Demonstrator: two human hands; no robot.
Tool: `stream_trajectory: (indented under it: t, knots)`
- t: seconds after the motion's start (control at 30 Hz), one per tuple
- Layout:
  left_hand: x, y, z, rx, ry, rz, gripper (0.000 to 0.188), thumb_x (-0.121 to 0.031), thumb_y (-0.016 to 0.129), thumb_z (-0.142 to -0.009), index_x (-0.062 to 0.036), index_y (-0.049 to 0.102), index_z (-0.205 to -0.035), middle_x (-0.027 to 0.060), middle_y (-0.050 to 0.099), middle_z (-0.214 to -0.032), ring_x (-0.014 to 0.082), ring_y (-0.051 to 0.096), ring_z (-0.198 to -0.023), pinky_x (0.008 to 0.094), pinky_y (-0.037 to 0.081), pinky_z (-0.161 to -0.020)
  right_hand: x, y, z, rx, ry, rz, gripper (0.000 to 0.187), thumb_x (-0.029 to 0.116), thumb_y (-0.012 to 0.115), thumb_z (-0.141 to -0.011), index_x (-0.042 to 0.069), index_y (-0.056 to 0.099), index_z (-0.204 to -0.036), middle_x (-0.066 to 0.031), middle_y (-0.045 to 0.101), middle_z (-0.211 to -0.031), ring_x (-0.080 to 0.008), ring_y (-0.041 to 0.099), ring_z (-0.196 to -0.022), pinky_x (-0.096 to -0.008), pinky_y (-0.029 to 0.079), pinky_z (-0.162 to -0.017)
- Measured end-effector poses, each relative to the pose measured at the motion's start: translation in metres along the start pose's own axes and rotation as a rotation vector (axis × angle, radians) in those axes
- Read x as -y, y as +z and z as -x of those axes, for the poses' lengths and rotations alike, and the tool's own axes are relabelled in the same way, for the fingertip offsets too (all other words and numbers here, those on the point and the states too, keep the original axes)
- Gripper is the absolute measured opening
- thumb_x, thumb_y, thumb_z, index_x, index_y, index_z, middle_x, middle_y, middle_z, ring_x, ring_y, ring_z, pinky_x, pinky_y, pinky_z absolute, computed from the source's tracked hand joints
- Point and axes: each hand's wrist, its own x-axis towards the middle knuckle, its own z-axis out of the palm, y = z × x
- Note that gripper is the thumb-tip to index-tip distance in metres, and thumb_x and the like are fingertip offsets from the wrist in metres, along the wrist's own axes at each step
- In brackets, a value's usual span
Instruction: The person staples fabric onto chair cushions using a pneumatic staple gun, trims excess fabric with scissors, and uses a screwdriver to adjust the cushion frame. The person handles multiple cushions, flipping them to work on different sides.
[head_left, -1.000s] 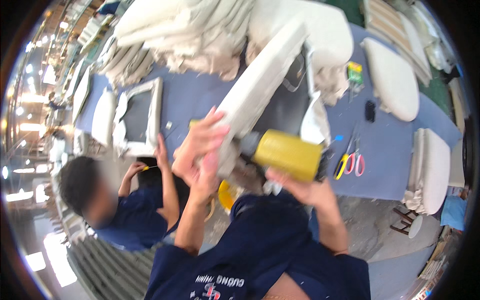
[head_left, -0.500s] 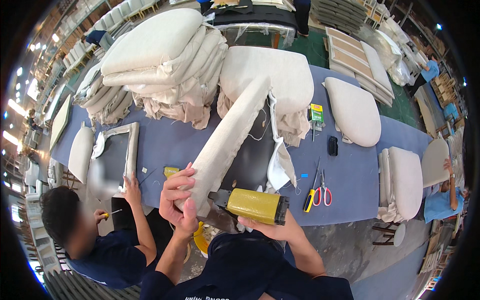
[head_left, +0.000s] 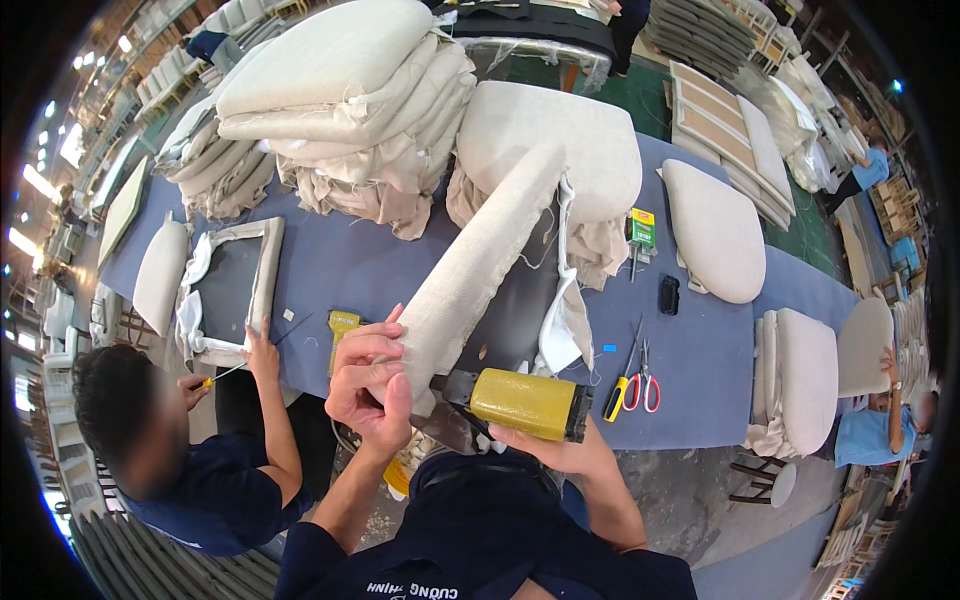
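A long beige fabric-covered frame piece (head_left: 492, 255) slants across the table in front of me, part of a dark-backed chair frame. Its near end is between the fingers and thumb of my left hand (head_left: 368, 385). My right hand (head_left: 560, 452) is wrapped round a yellow staple gun (head_left: 520, 402), most of its grip hidden under the body. The gun's dark nose meets or nearly meets the fabric edge at the near end; exact contact cannot be made out. Loose white lining (head_left: 562, 335) hangs along the frame's other side.
Right of the frame lie a yellow-black screwdriver (head_left: 616, 397), red-handled scissors (head_left: 641, 390), a black case (head_left: 670, 295) and a green box (head_left: 641, 230). Stacked beige cushions (head_left: 330, 70) stand behind. At left a co-worker (head_left: 200, 470) holds a screwdriver at another frame (head_left: 266, 290).
My view has shifted slightly; both my hands keep their holds, the staple gun still at the frame's near end. The co-worker's screwdriver has come up against the other frame.
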Motion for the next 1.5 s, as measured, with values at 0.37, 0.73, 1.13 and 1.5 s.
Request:
stream_trajectory:
  t: [0.37, 0.73, 1.13, 1.5]
  knots:
    - [-0.005, 0.009, 0.002, 0.013, -0.056, 0.028, 0.011, -0.003, 0.065, -0.089, 0.0008, 0.055, -0.092, 0.0201, 0.059, -0.108, 0.0323, 0.064, -0.104, 0.0641, 0.048, -0.106, -0.006, -0.016, -0.004, 0.08, -0.133, 0.108, 0.036, 0.022, 0.083, -0.089, 0.005, 0.072, -0.119, -0.0075, 0.078, -0.101, -0.019, 0.073, -0.087, -0.0316, 0.055, -0.077]
    - [-0.009, 0.016, -0.003, 0.029, -0.083, 0.062, 0.022, -0.01, 0.067, -0.089, 0.0002, 0.053, -0.102, 0.0225, 0.054, -0.116, 0.0311, 0.06, -0.11, 0.0629, 0.047, -0.107, 0.014, -0.022, -0.002, 0.003, -0.004, -0.094, 0.041, 0.026, 0.083, -0.09, 0.004, 0.071, -0.122, -0.0059, 0.075, -0.091, -0.0132, 0.066, -0.07, -0.0296, 0.054, -0.068]
    - [-0.008, 0.016, -0.003, 0.052, -0.125, 0.132, 0.017, -0.01, 0.067, -0.089, 0.0005, 0.056, -0.097, 0.0204, 0.058, -0.109, 0.031, 0.061, -0.107, 0.0635, 0.045, -0.109, 0.011, -0.022, 0.007, -0.044, -0.039, -0.085, 0.036, 0.017, 0.083, -0.089, 0.002, 0.071, -0.12, -0.0081, 0.076, -0.098, -0.0176, 0.073, -0.088, -0.0316, 0.056, -0.079]
    - [-0.003, 0.021, -0.006, 0.029, -0.116, 0.173, 0.017, 0.002, 0.067, -0.082, 0.0012, 0.06, -0.097, 0.0208, 0.061, -0.111, 0.0282, 0.063, -0.105, 0.0598, 0.046, -0.11, 0.003, -0.026, 0.027, -0.095, 0.147, -0.302, 0.043, 0.007, 0.084, -0.086, 0.0, 0.068, -0.125, -0.0095, 0.074, -0.113, -0.0182, 0.069, -0.102, -0.0334, 0.055, -0.087]
